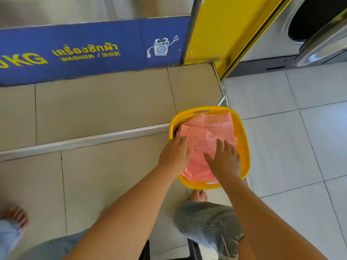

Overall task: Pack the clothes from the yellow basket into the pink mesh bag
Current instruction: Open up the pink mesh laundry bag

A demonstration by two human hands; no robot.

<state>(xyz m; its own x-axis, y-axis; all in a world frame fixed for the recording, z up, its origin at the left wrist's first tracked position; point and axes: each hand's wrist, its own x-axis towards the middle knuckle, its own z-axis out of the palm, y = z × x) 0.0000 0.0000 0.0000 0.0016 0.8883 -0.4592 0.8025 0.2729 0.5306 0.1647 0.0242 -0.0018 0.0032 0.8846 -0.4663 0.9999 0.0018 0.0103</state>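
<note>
The yellow basket (244,139) stands on the floor in front of me. The pink mesh bag (206,128) lies spread over its contents and covers nearly all of them. A sliver of dark cloth (176,130) shows at the basket's left edge. My left hand (175,153) rests on the bag's left side, its fingers curled into the mesh. My right hand (224,159) lies flat on the bag with its fingers spread. Whether either hand grips the mesh is unclear.
A raised tiled step with a metal edge strip (84,138) runs left of the basket. Behind it stands a blue washer sign (90,51), a yellow panel (225,30) and a washing machine (309,29). My bare feet (199,195) and denim-covered knees are below.
</note>
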